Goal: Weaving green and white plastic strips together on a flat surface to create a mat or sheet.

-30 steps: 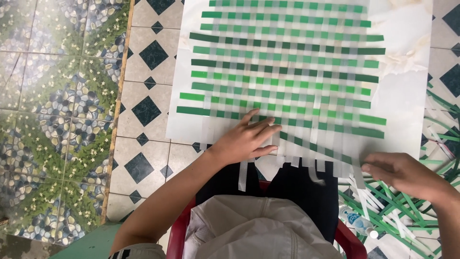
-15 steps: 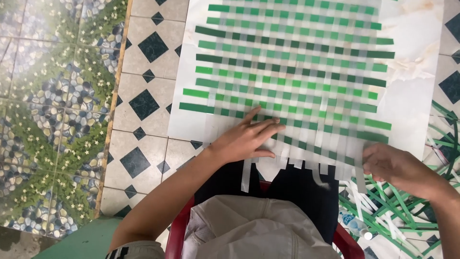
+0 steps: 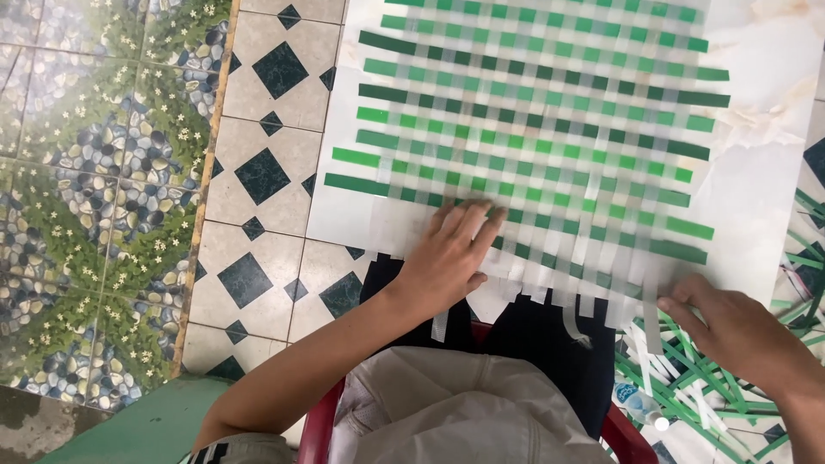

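A woven mat of green and white paper strips [image 3: 533,129] lies on a white sheet [image 3: 756,180] on the tiled floor. My left hand [image 3: 447,258] rests flat, fingers together, on the mat's near edge, pressing the white strip ends. My right hand [image 3: 730,322] is at the mat's lower right corner, fingers curled around the loose white strip ends [image 3: 649,309] hanging there.
Loose green strips [image 3: 713,395] are piled on the floor at the right. A red chair edge [image 3: 318,430] and my lap in dark and beige cloth are below. Black-and-white diamond tiles [image 3: 258,172] and a pebble-pattern floor [image 3: 94,189] lie left.
The view has shifted slightly, the mat sitting higher and to the right. Both hands stay on the mat's near edge with little movement.
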